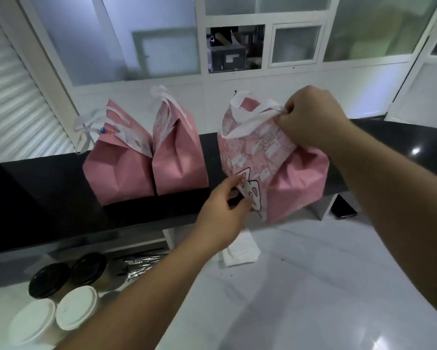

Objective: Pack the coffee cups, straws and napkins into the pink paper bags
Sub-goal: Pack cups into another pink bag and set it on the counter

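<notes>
Three pink paper bags stand on a black ledge [48,193]. The right bag [298,183] shows a printed cartoon front. My right hand [313,117] pinches its white handles at the top. My left hand [225,210] touches the bag's lower front, fingers loosely curled. Two closed bags stand to the left, the left bag [116,170] and the middle bag [179,162]. Coffee cups sit at the lower left, with black lids [50,280] and white lids [76,306]. Wrapped straws [141,265] lie beside them. White napkins [240,251] lie on the counter below the right bag.
A white counter [313,286] spreads in front of me, under the black ledge. Behind the ledge is a white wall with frosted windows [161,54]. A dark phone-like object [343,205] lies under the ledge's right end.
</notes>
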`<state>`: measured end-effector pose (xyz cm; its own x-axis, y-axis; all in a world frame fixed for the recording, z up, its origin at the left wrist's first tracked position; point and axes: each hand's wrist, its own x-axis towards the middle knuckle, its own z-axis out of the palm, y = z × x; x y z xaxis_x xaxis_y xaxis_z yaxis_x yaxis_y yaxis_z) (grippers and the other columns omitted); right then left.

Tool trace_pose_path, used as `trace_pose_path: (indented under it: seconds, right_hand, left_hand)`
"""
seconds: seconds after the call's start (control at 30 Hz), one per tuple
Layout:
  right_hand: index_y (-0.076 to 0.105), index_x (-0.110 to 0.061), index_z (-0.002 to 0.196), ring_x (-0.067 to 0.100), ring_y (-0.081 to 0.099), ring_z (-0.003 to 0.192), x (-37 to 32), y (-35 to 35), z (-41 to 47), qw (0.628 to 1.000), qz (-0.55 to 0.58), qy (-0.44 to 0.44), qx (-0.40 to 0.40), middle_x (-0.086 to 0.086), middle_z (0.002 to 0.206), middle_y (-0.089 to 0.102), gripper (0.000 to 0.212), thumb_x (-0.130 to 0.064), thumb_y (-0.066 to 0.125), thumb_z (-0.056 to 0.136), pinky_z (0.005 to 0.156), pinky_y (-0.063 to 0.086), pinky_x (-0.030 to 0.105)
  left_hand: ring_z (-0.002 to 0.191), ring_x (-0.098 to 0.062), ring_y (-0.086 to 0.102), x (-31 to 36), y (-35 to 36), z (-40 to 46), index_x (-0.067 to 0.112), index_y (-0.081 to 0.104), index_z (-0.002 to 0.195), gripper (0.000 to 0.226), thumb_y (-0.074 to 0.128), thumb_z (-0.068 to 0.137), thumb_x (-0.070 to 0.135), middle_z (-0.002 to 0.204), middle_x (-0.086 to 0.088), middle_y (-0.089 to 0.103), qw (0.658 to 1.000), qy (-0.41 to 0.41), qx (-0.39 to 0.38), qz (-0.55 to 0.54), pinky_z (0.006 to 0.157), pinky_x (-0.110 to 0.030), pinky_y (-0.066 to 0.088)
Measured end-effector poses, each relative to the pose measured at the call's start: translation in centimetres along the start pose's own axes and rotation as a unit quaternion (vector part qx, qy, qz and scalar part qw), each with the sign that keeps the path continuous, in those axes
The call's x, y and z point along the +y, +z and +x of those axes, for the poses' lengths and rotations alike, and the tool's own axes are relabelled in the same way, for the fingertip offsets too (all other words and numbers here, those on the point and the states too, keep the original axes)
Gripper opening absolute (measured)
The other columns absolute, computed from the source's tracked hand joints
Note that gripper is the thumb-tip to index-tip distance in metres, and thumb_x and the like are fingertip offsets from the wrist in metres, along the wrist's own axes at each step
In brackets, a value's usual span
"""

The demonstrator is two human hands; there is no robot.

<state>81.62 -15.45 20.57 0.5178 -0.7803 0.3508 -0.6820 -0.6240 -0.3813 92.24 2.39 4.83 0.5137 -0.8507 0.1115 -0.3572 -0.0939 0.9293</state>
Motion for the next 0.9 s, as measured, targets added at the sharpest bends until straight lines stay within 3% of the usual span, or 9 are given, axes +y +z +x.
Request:
trace_pose_path:
  seconds: [0.13, 0.27, 0.37, 0.43, 0.5, 0.57, 0.7, 0.8, 0.9]
  right_hand:
    - [0.070, -0.006, 0.080, 0.029, 0.065, 0.068, -1.3, 4.0, 4.3, 0.998, 0.044, 0.028, 0.023, 0.010, 0.076, 0.068, 0.015, -0.015, 0.060, 0.088, 0.065, 0.061, 0.041]
    - [0.058, -0.009, 0.066, 0.022, 0.055, 0.055, -2.3, 8.1, 7.5, 0.996, 0.063, 0.043, 0.046, 0.006, 0.064, 0.058, 0.020, -0.008, 0.057, 0.086, 0.047, 0.038, 0.024]
    - [0.048, -0.012, 0.063, 0.015, 0.045, 0.052, -3.0, 11.2, 9.0, 0.994, 0.082, 0.055, 0.041, 0.003, 0.062, 0.051, 0.028, -0.007, 0.056, 0.089, 0.045, 0.026, 0.022]
    - [0.046, -0.013, 0.063, 0.014, 0.044, 0.053, -3.3, 12.7, 9.9, 0.993, 0.092, 0.063, 0.037, 0.002, 0.063, 0.049, 0.029, -0.007, 0.055, 0.090, 0.044, 0.026, 0.023]
    - [0.045, -0.013, 0.063, 0.014, 0.044, 0.053, -3.6, 13.9, 10.8, 0.991, 0.109, 0.073, 0.029, 0.001, 0.063, 0.048, 0.030, -0.006, 0.055, 0.090, 0.044, 0.027, 0.023]
    - [0.045, -0.012, 0.065, 0.022, 0.050, 0.057, -3.8, 14.8, 11.5, 0.989, 0.122, 0.083, 0.014, 0.001, 0.064, 0.047, 0.028, -0.006, 0.056, 0.090, 0.050, 0.034, 0.025]
    - [0.048, -0.012, 0.072, 0.031, 0.054, 0.072, -3.9, 15.3, 12.2, 0.985, 0.141, 0.091, -0.023, 0.002, 0.067, 0.047, 0.022, -0.013, 0.058, 0.091, 0.064, 0.041, 0.031]
    - [0.048, -0.012, 0.069, 0.029, 0.057, 0.069, -3.3, 14.4, 12.2, 0.986, 0.138, 0.082, -0.046, 0.003, 0.069, 0.053, 0.029, -0.024, 0.061, 0.092, 0.059, 0.042, 0.031]
    - [0.051, -0.010, 0.072, 0.028, 0.057, 0.067, -2.9, 13.0, 10.6, 0.991, 0.118, 0.054, -0.044, 0.004, 0.071, 0.056, 0.037, -0.038, 0.058, 0.095, 0.051, 0.038, 0.028]
  left_hand:
    - [0.139, -0.003, 0.047, -0.7, 0.2, 3.1, 0.050, 0.035, 0.155, 0.070, 0.063, 0.091, 0.058, 0.154, 0.017, 0.050, 0.999, -0.032, 0.000, 0.006, 0.111, -0.031, 0.044]
    - [0.140, -0.005, 0.046, -1.7, -0.8, 6.2, 0.045, 0.032, 0.157, 0.079, 0.059, 0.085, 0.062, 0.155, 0.018, 0.049, 0.998, -0.051, 0.031, 0.035, 0.107, -0.025, 0.039]
    - [0.132, 0.002, 0.047, -2.6, -1.2, 7.6, 0.041, 0.036, 0.156, 0.071, 0.063, 0.091, 0.051, 0.143, 0.025, 0.050, 0.997, -0.044, 0.036, 0.058, 0.106, -0.015, 0.038]
    - [0.135, 0.000, 0.047, -3.4, -1.2, 8.4, 0.036, 0.035, 0.158, 0.071, 0.066, 0.095, 0.039, 0.147, 0.023, 0.047, 0.995, -0.054, 0.037, 0.077, 0.110, -0.017, 0.039]
    - [0.143, -0.009, 0.045, -3.9, -1.2, 8.9, 0.030, 0.030, 0.163, 0.076, 0.067, 0.097, 0.035, 0.160, 0.012, 0.044, 0.993, -0.067, 0.038, 0.089, 0.119, -0.032, 0.039]
    - [0.147, -0.012, 0.041, -4.1, -1.1, 9.1, 0.028, 0.026, 0.165, 0.079, 0.066, 0.098, 0.036, 0.165, 0.008, 0.039, 0.991, -0.082, 0.042, 0.096, 0.123, -0.037, 0.035]
    - [0.150, -0.011, 0.036, -4.4, -0.7, 8.8, 0.029, 0.023, 0.165, 0.080, 0.066, 0.099, 0.035, 0.167, 0.010, 0.032, 0.989, -0.090, 0.050, 0.102, 0.124, -0.034, 0.032]
    - [0.150, -0.013, 0.036, -4.2, -0.7, 8.3, 0.029, 0.025, 0.165, 0.077, 0.066, 0.100, 0.034, 0.167, 0.010, 0.033, 0.989, -0.094, 0.046, 0.107, 0.124, -0.034, 0.032]
    - [0.150, -0.015, 0.036, -3.7, -0.9, 7.1, 0.025, 0.027, 0.164, 0.074, 0.065, 0.100, 0.032, 0.167, 0.005, 0.033, 0.987, -0.090, 0.038, 0.130, 0.117, -0.023, 0.028]
